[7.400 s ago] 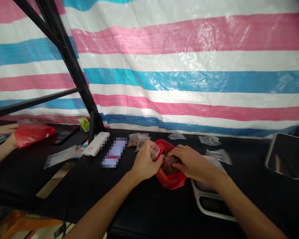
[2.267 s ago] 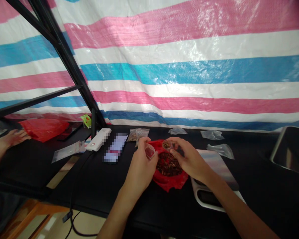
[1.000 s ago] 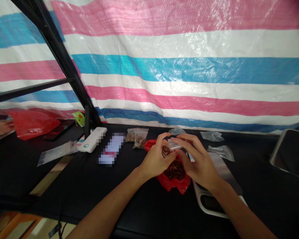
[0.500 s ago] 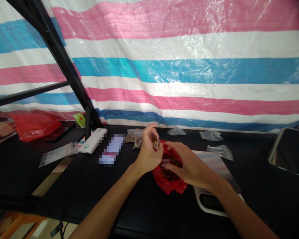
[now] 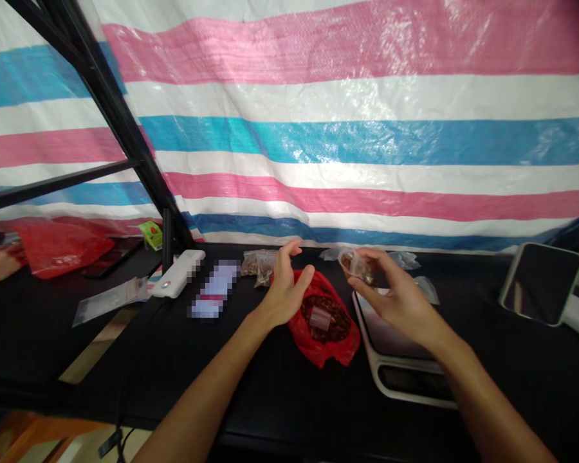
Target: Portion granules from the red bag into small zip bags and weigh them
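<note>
By the right hand (image 5: 398,299), its grip clamped on it, the small clear bag (image 5: 364,270) of brown bits was held near the scale (image 5: 383,337), having just been passed across, so the left hand (image 5: 284,294) was left free, fingers apart, beside the red bag (image 5: 316,351) on the worktop (image 5: 270,402).

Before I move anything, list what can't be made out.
All in the head view:
Held bag: lower part behind the right hand.
Scale: display too dark to read, right end behind the forearm.
Filled bag: edge behind the left hand.
Phone: screen blurred into blocks.
Another person's hand: cut off by the left edge.
</note>
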`<state>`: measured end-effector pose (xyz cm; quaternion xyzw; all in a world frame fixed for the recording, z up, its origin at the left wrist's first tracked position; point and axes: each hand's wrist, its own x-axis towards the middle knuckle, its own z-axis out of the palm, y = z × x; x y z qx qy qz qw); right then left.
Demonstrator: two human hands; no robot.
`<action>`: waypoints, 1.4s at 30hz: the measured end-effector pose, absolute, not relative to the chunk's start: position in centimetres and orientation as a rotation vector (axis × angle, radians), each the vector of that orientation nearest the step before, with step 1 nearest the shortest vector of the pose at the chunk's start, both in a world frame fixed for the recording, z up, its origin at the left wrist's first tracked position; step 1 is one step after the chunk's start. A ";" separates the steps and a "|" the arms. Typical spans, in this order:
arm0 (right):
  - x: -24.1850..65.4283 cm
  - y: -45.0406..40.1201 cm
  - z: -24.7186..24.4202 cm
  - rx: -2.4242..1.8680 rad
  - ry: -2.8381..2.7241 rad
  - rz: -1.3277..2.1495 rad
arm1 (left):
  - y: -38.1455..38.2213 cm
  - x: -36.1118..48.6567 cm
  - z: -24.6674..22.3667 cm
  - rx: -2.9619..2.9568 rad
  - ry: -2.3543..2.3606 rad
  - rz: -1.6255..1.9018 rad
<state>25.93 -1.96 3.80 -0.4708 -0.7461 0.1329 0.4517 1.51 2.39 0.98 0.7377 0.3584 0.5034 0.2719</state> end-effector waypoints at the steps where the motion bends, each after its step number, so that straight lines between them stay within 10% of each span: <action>1: 27.4 -2.2 3.7 -1.222 -1.862 0.289 | 2.7 1.1 0.9 2.130 0.985 1.287; 18: 25.3 -9.1 3.3 -1.291 -2.268 0.103 | 4.9 -1.4 0.3 2.338 1.393 0.701; 29: 22.7 -7.0 2.7 -1.345 -2.309 -0.194 | 4.8 -2.2 2.8 2.285 1.299 1.040; 42: 25.0 -2.1 6.5 -1.189 -2.117 0.311 | 3.6 -4.7 3.8 2.157 1.207 -0.044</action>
